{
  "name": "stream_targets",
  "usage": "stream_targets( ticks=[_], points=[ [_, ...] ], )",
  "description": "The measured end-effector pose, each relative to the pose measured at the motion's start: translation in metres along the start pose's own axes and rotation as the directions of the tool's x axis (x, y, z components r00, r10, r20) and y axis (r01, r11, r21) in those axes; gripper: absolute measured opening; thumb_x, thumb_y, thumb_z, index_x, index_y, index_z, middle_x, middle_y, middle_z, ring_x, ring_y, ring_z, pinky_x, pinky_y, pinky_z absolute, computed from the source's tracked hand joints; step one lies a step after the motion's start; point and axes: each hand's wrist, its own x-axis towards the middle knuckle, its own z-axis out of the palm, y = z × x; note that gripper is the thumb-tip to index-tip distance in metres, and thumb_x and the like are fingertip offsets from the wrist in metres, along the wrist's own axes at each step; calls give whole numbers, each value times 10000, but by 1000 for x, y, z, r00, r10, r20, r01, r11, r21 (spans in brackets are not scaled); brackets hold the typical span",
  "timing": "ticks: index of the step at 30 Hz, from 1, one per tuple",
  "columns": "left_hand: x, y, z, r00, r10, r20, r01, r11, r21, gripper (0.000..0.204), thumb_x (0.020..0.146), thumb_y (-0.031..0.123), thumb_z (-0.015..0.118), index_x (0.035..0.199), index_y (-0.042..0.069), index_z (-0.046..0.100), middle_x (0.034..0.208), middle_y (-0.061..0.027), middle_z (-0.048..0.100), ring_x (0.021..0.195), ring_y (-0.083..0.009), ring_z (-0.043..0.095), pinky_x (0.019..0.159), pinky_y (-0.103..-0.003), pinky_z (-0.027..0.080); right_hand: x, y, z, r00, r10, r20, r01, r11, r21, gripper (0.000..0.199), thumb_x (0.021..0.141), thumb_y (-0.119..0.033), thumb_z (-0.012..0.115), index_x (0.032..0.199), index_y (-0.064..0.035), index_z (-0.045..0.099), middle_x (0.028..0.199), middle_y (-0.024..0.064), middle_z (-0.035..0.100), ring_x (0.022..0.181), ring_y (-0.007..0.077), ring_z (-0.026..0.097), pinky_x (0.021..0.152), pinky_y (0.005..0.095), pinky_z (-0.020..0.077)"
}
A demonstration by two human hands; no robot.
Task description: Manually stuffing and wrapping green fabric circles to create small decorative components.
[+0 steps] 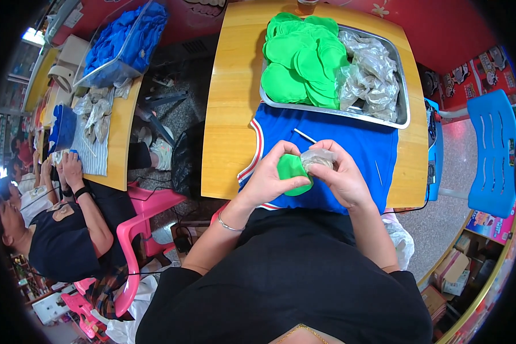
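Note:
My left hand [273,179] grips a green fabric disc [294,172], its thumb across the front and fingers behind. A small clear plastic bag [320,157] with something greyish-tan inside is pinched in my right hand [343,178], right against the disc. Both hands are over a blue cloth garment [350,155] with red-and-white trim, spread on the wooden table. Just beyond my fingers a thin white stick [304,135] lies on the cloth. Farther back stands a metal tray [327,113]; green discs [289,51] pile up in its left side and filled plastic bags [370,71] in its right.
A cup [307,6] stands at the table's [229,86] far edge. To the left, another person [69,223] works at a second table near a clear bin [106,69] of blue pieces. A pink chair [135,229] is at left, a blue chair [492,152] at right.

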Motion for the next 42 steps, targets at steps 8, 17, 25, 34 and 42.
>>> stream_targets(
  ticks=[8,17,25,34,42],
  points=[
    [-2,1,4,999,-32,18,33,999,-29,504,711,107,749,1089,42,423,1021,-54,505,918,-119,522,765,-264,448,1,-7,2,945,-309,108,303,702,-645,284,741,-35,637,1004,-13,533,930,57,599,831,112,577,712,245,467],
    [-3,8,4,980,-155,126,180,957,-228,581,696,83,765,1143,47,396,914,-69,578,867,-123,568,729,-248,466,0,-30,-3,947,-135,291,315,555,-769,207,707,-76,678,881,-18,584,722,42,607,639,99,565,583,242,444],
    [0,-5,3,965,-220,140,247,944,-218,379,705,91,761,969,58,492,901,-13,561,842,-82,544,727,-233,465,0,-25,-17,937,-127,326,339,560,-756,319,719,-102,690,1005,-37,564,783,57,610,660,113,559,596,250,444],
    [-3,-10,25,932,-327,156,359,766,-533,359,758,71,718,1034,48,489,957,-30,570,876,-94,562,768,-248,475,7,-41,-28,990,-38,135,117,760,-639,430,825,-121,612,1218,-44,455,830,65,604,683,93,567,577,235,459],
    [-5,-5,40,872,-444,206,446,548,-708,483,769,69,709,1177,35,453,1054,-50,575,961,-135,577,828,-286,478,15,-51,-22,995,0,100,70,709,-702,305,851,-128,558,1141,-37,532,764,9,561,631,69,500,544,216,428]
  ],
)
